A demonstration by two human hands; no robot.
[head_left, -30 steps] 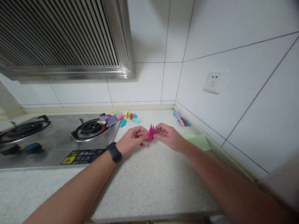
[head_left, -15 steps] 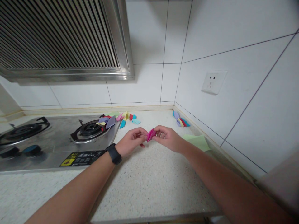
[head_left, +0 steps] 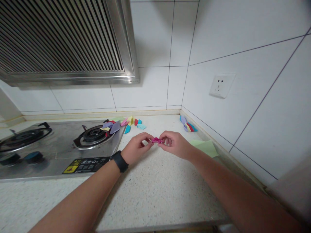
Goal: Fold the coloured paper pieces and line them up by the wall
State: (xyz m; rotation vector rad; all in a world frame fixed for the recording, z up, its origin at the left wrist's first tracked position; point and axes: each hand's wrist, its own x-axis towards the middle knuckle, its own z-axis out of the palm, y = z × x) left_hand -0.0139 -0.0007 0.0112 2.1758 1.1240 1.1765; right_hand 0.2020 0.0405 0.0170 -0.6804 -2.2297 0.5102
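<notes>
A small piece of folded magenta paper (head_left: pixel 156 140) is held between my two hands above the speckled countertop (head_left: pixel 155 187). My left hand (head_left: pixel 136 147), with a black watch on its wrist, pinches the left end between thumb and fingers. At the right end, my right hand (head_left: pixel 175 144) grips the paper with thumb and forefinger, its other fingers curled. The fingertips cover both ends, so only the creased middle shows.
Several folded coloured papers (head_left: pixel 115 127) lie at the stove's right edge and over its burner. More folded pieces (head_left: pixel 188 124) rest in the back right corner. A pale green sheet (head_left: pixel 206 148) lies behind my right forearm. The gas stove (head_left: pixel 60 139) sits left, beneath a range hood (head_left: pixel 73 77).
The magenta paper has turned from a tilted, taller shape to a flatter one lying level between the fingers. My left fingers have drawn together on its end; my right hand has barely moved.
</notes>
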